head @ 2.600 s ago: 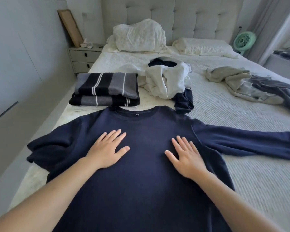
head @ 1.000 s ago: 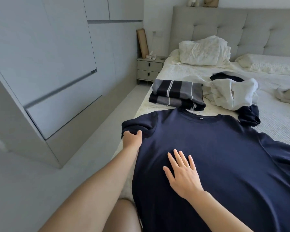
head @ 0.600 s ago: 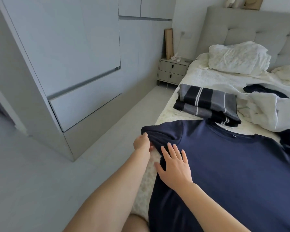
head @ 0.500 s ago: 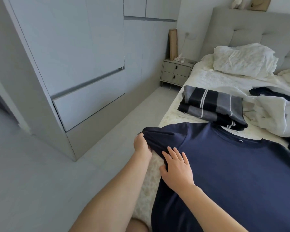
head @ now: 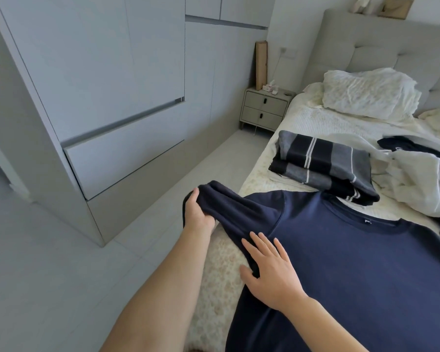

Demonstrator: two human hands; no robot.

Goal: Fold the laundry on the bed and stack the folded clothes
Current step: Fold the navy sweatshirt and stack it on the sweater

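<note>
left hand (head: pixel 198 216) gripping sleeve (head: pixel 229 207); right hand (head: pixel 269 270) flat, pressing.

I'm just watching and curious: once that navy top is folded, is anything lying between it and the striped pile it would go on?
Nothing visible does. The navy sweatshirt lies flat with its collar right up against the striped stack. The left hand grips its sleeve, and the right hand presses on its body. The unfolded white heap sits to the stack's right.
</note>
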